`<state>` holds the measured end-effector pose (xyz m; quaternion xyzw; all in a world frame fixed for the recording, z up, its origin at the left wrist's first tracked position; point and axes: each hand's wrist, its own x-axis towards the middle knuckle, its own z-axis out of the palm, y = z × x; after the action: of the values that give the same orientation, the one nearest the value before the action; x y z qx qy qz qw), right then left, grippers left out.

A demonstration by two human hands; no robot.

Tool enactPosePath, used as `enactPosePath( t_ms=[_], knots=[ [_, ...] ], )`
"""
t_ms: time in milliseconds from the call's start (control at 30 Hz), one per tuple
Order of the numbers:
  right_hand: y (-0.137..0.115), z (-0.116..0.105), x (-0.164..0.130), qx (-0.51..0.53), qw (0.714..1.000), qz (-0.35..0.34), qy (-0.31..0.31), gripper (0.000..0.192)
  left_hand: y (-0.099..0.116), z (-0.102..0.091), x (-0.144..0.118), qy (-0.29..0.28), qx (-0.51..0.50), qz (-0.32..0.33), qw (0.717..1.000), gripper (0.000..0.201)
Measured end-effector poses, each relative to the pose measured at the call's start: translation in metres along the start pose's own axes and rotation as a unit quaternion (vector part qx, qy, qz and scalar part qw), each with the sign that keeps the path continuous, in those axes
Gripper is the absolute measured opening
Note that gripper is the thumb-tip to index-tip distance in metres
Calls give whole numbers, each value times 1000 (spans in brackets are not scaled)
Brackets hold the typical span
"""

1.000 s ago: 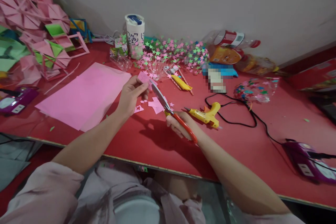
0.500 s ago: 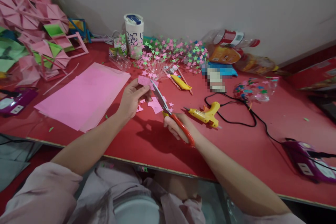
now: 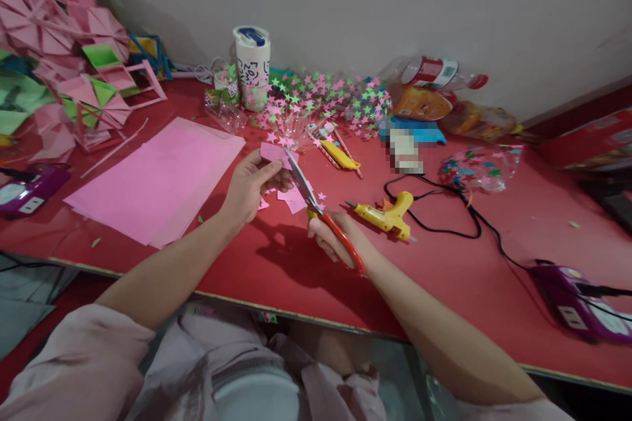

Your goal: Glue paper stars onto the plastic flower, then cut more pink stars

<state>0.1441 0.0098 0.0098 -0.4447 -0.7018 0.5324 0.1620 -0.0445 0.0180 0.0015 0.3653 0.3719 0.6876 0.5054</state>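
Note:
Between the thumb and fingers of my left hand [image 3: 249, 187] is a small piece of pink paper [image 3: 272, 153], held above the table. My right hand [image 3: 333, 237] is wrapped round the red handles of a pair of scissors [image 3: 340, 240]. The blades point up and left, with their tips at the right edge of the paper. Below the blades lie several cut pink paper pieces [image 3: 293, 198] and small pink stars. To the right of my right hand rests a yellow glue gun [image 3: 388, 216]; its black cord trails right.
Large pink sheets [image 3: 158, 181] lie at left on the red table [image 3: 276, 270]. Behind are a white tumbler [image 3: 253, 69], paper stars [image 3: 320, 95], a yellow utility knife [image 3: 340, 154] and bottles [image 3: 434, 72]. Purple power strips [image 3: 567, 296] sit right and left; folded pink paper shapes [image 3: 54, 33] pile up far left.
The paper piece and the fingers of my left hand have shifted very slightly, and the left fingers show a little more below the paper. The scissors stay nearly in place.

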Motion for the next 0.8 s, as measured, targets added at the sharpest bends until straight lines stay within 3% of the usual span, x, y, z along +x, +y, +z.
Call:
enactPosePath(
  t_ms=[800],
  knots=[
    [1,1,1,0,1000,-3,29,49,0,-1,2,7,25,-14,1000,11]
  ],
)
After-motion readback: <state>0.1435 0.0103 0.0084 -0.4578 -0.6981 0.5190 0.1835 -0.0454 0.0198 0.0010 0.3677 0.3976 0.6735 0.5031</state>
